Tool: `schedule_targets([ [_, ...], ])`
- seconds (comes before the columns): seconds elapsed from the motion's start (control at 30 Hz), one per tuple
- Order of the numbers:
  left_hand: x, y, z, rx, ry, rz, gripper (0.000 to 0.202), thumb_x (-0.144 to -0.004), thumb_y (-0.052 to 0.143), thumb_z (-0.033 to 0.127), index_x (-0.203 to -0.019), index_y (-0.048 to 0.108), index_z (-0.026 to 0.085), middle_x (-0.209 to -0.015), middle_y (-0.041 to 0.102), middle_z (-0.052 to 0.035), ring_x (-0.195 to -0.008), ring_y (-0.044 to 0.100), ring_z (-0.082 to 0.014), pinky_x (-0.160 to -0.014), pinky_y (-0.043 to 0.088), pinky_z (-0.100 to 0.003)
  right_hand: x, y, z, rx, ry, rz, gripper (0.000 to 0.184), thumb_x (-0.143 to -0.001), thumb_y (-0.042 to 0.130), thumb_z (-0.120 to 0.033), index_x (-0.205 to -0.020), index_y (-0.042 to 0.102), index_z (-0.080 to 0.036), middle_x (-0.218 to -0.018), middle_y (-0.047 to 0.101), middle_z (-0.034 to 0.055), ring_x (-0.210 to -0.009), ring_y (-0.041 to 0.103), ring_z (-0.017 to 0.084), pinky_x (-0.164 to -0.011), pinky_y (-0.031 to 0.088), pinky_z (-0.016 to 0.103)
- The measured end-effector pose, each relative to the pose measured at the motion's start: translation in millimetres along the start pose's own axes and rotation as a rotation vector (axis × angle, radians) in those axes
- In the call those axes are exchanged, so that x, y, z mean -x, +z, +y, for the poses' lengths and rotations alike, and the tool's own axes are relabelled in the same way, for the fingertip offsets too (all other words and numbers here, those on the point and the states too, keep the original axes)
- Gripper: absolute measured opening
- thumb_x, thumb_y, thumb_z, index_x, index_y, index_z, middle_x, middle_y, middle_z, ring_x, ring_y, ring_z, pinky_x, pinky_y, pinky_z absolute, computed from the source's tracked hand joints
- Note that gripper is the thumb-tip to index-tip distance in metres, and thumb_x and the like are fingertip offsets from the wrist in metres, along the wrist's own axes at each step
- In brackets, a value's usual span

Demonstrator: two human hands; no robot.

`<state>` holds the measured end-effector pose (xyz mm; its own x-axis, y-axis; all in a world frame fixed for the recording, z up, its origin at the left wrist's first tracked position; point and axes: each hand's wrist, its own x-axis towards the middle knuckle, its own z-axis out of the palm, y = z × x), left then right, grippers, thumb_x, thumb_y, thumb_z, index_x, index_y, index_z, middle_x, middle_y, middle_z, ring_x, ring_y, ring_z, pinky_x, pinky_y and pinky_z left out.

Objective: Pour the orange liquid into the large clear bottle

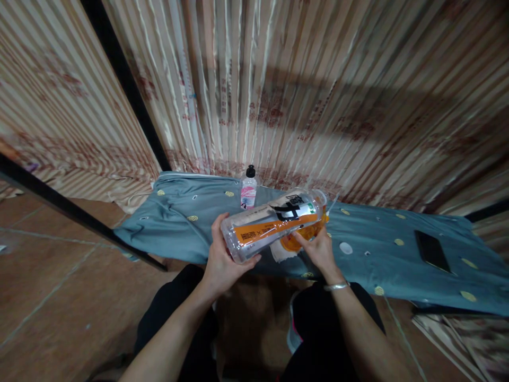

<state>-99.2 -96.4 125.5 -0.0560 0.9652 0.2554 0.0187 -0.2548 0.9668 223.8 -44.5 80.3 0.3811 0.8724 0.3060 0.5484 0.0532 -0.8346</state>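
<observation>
My left hand (pixel 228 260) is wrapped round the base of a large clear plastic bottle (pixel 274 223) with an orange and silver label. The bottle lies tilted, its neck pointing right and slightly up. Behind it, my right hand (pixel 320 252) grips a see-through orange container (pixel 292 243), partly covered by the bottle and my fingers. Near the bottle's mouth a thin pale strip sticks up, too blurred to name. Below the container, a white paper-like piece (pixel 284 253) shows. A small squeeze bottle (pixel 248 188) with a black cap and pink label stands upright beyond the large bottle.
Blue-grey cloth with yellow patches (pixel 369 265) covers the low bench before my knees. On it, a white round disc (pixel 345 248) and a black phone (pixel 432 250) lie to the right. Dark metal poles (pixel 127 90) stand at the left, and a striped curtain (pixel 258 95) hangs behind.
</observation>
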Motion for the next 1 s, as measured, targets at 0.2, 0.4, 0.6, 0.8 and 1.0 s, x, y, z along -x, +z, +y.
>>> schedule_targets([
  [0.2, -0.3, 2.2, -4.1, -0.021, 0.014, 0.009, 0.126, -0.071, 0.121, 0.044, -0.171, 0.045, 0.037, -0.151, 0.081, -0.0076, -0.14, 0.091, -0.0399, -0.131, 0.073, -0.066, -3.9, -3.4, 2.7, 0.03, -0.027, -0.032, 0.131, -0.072, 0.088, -0.116, -0.158, 0.074, -0.019, -0.143, 0.094, 0.0291, -0.134, 0.092, 0.056, -0.119, 0.076, 0.074],
  [0.4, -1.4, 3.4, -1.0, 0.006, -0.008, 0.006, 0.127, -0.07, 0.121, 0.049, -0.171, 0.044, 0.036, -0.152, 0.081, -0.0095, -0.141, 0.091, -0.041, -0.132, 0.072, -0.066, -6.0, -5.7, 0.5, 0.002, -0.002, -0.04, 0.13, -0.067, 0.093, -0.114, -0.153, 0.075, -0.019, -0.144, 0.093, 0.0307, -0.138, 0.09, 0.058, -0.122, 0.074, 0.077],
  [0.6, -1.5, 4.8, -2.0, -0.023, 0.003, 0.003, 0.127, -0.07, 0.121, 0.048, -0.171, 0.045, 0.036, -0.151, 0.081, -0.0081, -0.138, 0.092, -0.0395, -0.128, 0.075, -0.062, -8.4, -6.4, 3.0, -0.005, 0.0, -0.02, 0.13, -0.064, 0.094, -0.115, -0.15, 0.077, -0.019, -0.145, 0.093, 0.0306, -0.136, 0.09, 0.058, -0.119, 0.074, 0.077],
  [0.8, -1.4, 6.1, -4.0, -0.048, -0.008, 0.004, 0.13, -0.071, 0.121, 0.047, -0.175, 0.044, 0.034, -0.15, 0.082, -0.0084, -0.136, 0.092, -0.0394, -0.125, 0.077, -0.059, -9.5, -5.4, 8.4, 0.0, -0.015, -0.023, 0.133, -0.065, 0.093, -0.115, -0.156, 0.076, -0.02, -0.143, 0.094, 0.028, -0.135, 0.091, 0.055, -0.118, 0.075, 0.073],
  [1.0, -2.5, 6.7, -1.7, -0.016, 0.018, 0.009, 0.125, -0.069, 0.12, 0.049, -0.169, 0.047, 0.038, -0.15, 0.084, -0.0075, -0.137, 0.093, -0.0412, -0.128, 0.075, -0.067, -7.8, -7.5, 6.3, 0.005, 0.001, -0.054, 0.135, -0.066, 0.095, -0.112, -0.161, 0.073, -0.019, -0.149, 0.092, 0.0295, -0.139, 0.09, 0.056, -0.121, 0.074, 0.074],
])
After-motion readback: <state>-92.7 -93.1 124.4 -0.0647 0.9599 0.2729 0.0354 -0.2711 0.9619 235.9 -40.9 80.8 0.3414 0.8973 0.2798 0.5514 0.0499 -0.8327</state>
